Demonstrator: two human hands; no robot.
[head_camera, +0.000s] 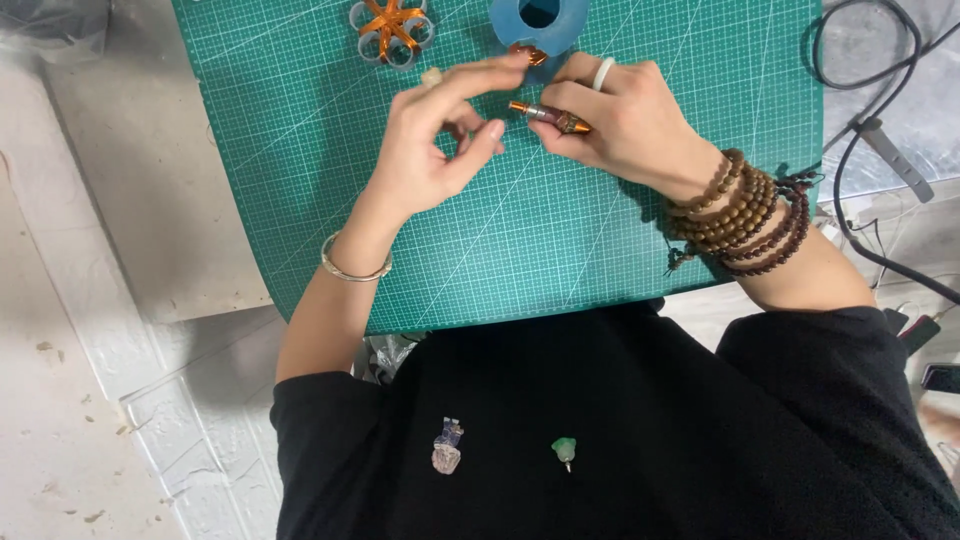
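Hands over green cutting mat, white table, black cables

View: single head-worn camera, no second view.
Direction: looks steeply down over the person's chest.
Range: close; green cutting mat fills the upper frame.
Edges: floor at left, cables at right.

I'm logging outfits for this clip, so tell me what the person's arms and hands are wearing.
The left hand is bare of rings, with a thin silver bangle at the wrist. The right hand wears a white ring, and its wrist carries stacked brown wooden bead bracelets. Both upper arms are covered by black sleeves.
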